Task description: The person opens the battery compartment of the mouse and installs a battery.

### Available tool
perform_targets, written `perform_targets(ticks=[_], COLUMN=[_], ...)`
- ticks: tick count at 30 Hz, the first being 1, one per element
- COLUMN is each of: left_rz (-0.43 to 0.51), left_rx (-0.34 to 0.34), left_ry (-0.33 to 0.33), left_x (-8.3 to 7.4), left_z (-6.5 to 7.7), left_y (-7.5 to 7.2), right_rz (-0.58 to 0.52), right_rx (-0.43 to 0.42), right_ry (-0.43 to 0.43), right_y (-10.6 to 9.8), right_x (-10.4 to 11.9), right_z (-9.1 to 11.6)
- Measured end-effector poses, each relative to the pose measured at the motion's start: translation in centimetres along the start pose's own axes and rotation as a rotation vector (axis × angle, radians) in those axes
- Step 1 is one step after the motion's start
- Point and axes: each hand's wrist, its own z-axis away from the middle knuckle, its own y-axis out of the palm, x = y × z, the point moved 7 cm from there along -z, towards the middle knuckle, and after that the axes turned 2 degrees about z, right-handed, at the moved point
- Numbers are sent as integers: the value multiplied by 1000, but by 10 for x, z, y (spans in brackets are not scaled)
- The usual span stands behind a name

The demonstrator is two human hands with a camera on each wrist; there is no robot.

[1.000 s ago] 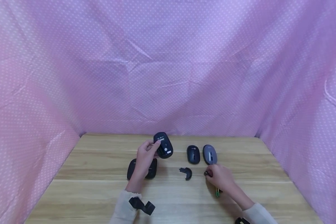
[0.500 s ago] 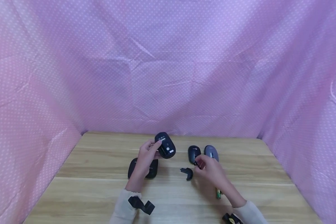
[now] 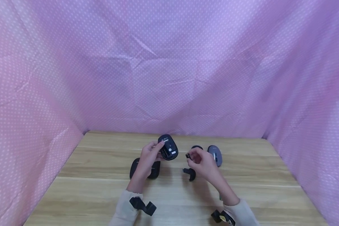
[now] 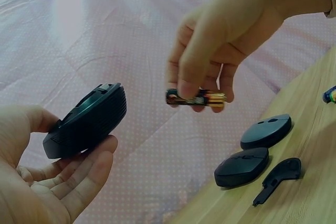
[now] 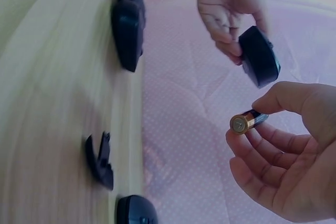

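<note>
My left hand (image 3: 147,158) holds a black computer mouse (image 3: 169,147) above the table, its underside facing the head camera and its battery bay uncovered. My right hand (image 3: 204,164) is raised just to the right of that mouse. Between its thumb and fingertips it pinches a black and copper battery (image 4: 195,97), apart from the mouse. In the right wrist view the battery's (image 5: 248,121) flat copper end faces the camera. Below the right hand, the black curved battery cover (image 3: 190,174) with its long tab lies on the wood.
A grey mouse (image 3: 215,155) and a black mouse (image 4: 241,167) sit behind the right hand. More black mice (image 3: 154,171) lie under the left forearm, partly hidden. A green and blue battery (image 4: 329,95) lies on the wooden table (image 3: 101,188). Pink dotted cloth (image 3: 169,78) hangs around.
My right hand has lifted and moved left with the battery, from beside the grey mouse to near the held mouse. The left hand and its mouse have barely moved.
</note>
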Motion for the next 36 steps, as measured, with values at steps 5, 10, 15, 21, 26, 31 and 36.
perform_targets(ticks=[5,10,15,21,26,31,36], left_rz=[-1,4,4,-6,-7,-1,7], left_rx=[-7,-13,-9,-6,-2,14,30], left_ry=[-9,-21,-18,-9,-2,17,22], left_x=[1,3,3,2,0,1,6], left_z=[-1,-1,0,0,-2,-3,-4], left_y=[-1,-2,-1,0,2,7,11], right_rz=[-79,-162,-213,-239,-218,-187,-142], right_rx=[-6,26,44,55,-3,-46,-82], right_ry=[0,-40,-86,-111,-141,-159,-213], right_y=[0,4,6,9,5,3,4], right_x=[5,8,13,14,17,21,27], right_z=[-2,-3,-1,1,3,3,6])
